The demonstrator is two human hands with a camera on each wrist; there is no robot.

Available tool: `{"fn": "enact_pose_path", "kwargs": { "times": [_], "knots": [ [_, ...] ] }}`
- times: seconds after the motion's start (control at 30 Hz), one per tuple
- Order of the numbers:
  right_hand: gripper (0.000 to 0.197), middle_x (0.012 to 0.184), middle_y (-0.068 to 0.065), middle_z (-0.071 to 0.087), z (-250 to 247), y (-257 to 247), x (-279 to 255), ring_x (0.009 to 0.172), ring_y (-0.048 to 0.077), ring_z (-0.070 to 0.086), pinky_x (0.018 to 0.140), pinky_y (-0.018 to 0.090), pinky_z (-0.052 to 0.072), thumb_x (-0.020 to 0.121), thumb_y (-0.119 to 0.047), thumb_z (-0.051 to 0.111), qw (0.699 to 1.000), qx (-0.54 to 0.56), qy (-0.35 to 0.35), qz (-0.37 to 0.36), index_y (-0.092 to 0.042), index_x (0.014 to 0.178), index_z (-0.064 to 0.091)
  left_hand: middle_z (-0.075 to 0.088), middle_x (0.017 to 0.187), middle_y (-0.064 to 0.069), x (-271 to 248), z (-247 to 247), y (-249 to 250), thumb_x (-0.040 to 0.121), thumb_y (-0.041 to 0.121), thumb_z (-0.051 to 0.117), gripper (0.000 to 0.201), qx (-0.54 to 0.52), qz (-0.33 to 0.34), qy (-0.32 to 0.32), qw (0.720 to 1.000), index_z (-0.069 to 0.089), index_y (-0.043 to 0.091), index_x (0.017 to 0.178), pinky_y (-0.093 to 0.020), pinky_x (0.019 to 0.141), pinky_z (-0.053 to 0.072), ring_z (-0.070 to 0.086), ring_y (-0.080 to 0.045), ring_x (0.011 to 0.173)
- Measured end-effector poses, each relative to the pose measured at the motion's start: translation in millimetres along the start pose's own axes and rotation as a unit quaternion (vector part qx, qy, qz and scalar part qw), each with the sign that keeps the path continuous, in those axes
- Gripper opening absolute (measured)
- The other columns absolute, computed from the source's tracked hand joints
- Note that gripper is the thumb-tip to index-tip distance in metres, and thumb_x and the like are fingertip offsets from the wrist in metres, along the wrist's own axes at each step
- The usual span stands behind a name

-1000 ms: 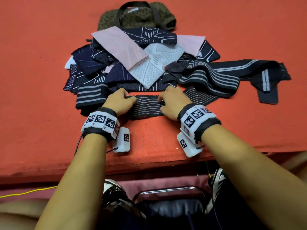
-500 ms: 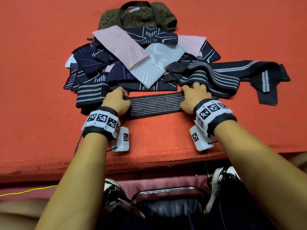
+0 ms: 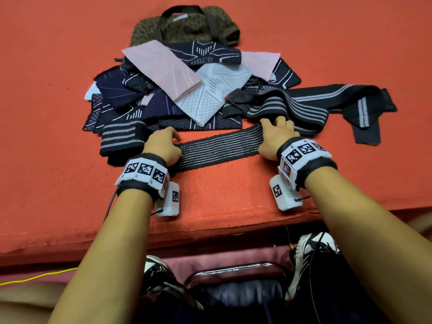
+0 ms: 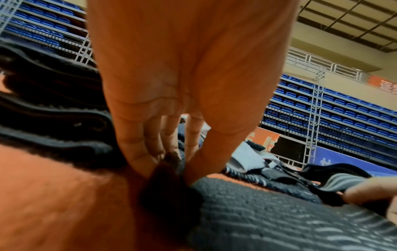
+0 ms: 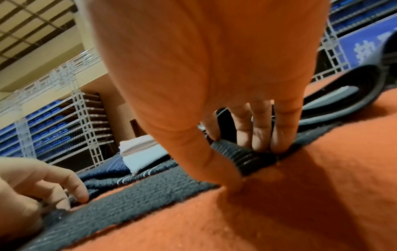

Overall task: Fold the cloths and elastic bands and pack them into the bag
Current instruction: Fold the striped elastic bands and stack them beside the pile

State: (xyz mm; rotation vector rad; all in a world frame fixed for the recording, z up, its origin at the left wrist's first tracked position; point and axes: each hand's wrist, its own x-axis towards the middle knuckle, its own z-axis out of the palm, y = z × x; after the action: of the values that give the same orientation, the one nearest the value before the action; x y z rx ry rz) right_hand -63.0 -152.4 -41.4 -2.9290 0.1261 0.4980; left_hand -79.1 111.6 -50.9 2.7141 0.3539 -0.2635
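While both hands pinch the band, the bag lies flat.

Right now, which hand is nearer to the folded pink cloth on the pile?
Left. The left hand holds the band's end almost directly below the pink cloth; the right hand holds the other end, farther to the right.

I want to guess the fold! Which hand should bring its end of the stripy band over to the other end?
Probably the right hand. It pinches the far end of the band with the thumb underneath, ready to lift it. The left hand grips the other end against the table, anchoring it.
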Motion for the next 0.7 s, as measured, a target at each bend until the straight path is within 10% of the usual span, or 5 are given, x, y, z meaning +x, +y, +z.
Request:
{"fn": "enact_pose_path", "kwargs": {
  "times": [0.3, 0.7],
  "knots": [
    [0.059, 0.145, 0.012, 0.028, 3, 7, 3, 0.135, 0.043, 0.022, 0.11, 0.057, 0.022, 0.091, -0.031, 0.054, 0.999, 0.019, -0.033, 0.008, -0.055, 0.14, 0.032, 0.053, 0.126, -0.011, -3, 5, 7, 0.076, 0.021, 0.073, 0.042, -0.016, 0.038, -0.027, 0.999, 0.063, 0.029, 0.117, -0.036, 0.099, 0.046, 0.055, -0.029, 0.116],
    [0.036, 0.133, 0.009, 0.045, 9, -15, 11, 0.127, 0.029, 0.034, 0.107, 0.044, 0.027, 0.092, -0.038, 0.052, 0.982, -0.111, 0.028, 0.153, -0.017, 0.119, 0.065, 0.049, 0.127, -0.014, -5, 5, 8, 0.08, 0.002, 0.058, 0.044, -0.001, 0.047, -0.006, 0.999, 0.065, 0.024, 0.117, -0.035, 0.1, 0.042, 0.053, -0.034, 0.117]
  ]
}}
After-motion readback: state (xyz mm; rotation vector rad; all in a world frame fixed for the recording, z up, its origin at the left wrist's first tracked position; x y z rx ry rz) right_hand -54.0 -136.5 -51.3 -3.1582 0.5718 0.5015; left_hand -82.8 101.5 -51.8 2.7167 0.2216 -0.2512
